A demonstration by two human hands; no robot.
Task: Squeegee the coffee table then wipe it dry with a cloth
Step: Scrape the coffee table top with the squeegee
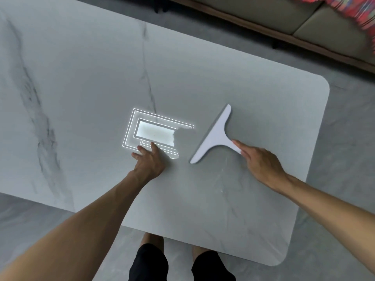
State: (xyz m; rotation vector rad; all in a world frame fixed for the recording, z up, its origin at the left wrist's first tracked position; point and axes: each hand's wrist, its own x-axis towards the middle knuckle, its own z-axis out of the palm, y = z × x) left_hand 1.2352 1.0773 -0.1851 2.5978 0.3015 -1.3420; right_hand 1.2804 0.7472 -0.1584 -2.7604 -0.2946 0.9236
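A white T-shaped squeegee (214,134) lies flat on the pale marble coffee table (85,82), toward its right end, blade running diagonally and handle pointing at the right hand (258,161). That hand's fingers close around the handle's end, index finger stretched along it. The left hand (149,159) rests spread and empty on the tabletop just left of the blade, fingertips on a bright rectangular light reflection (154,133).

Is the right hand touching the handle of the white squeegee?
Touching. The head view shows the right hand closed over the handle end of the squeegee, which lies on the coffee table.
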